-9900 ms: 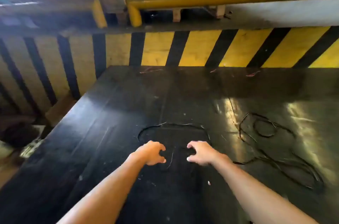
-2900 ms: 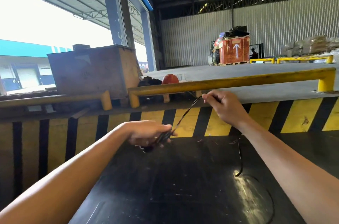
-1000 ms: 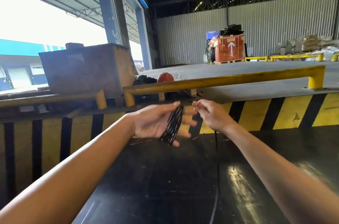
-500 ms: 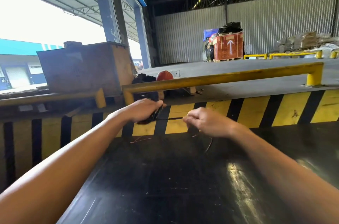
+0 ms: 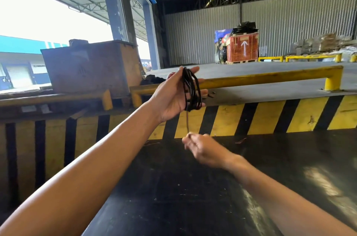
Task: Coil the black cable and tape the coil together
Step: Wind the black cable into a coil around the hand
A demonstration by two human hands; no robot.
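Note:
The black cable (image 5: 191, 89) is wound in several loops around the fingers of my left hand (image 5: 173, 96), which is raised with its palm turned to the right. One strand runs straight down from the coil to my right hand (image 5: 202, 148), which pinches it just below, above the black table (image 5: 173, 197). The rest of the cable past my right hand is hidden. No tape is in sight.
Behind the table stands a yellow-and-black striped wall (image 5: 251, 118) topped by a yellow rail (image 5: 270, 76). A rusty metal box (image 5: 90, 65) sits at the back left. Far off are a red crate (image 5: 242, 48) and a corrugated wall.
My left hand has risen and turned its palm open to the right, showing the coil. My right hand has dropped below it, pulling the strand straight down instead of sideways.

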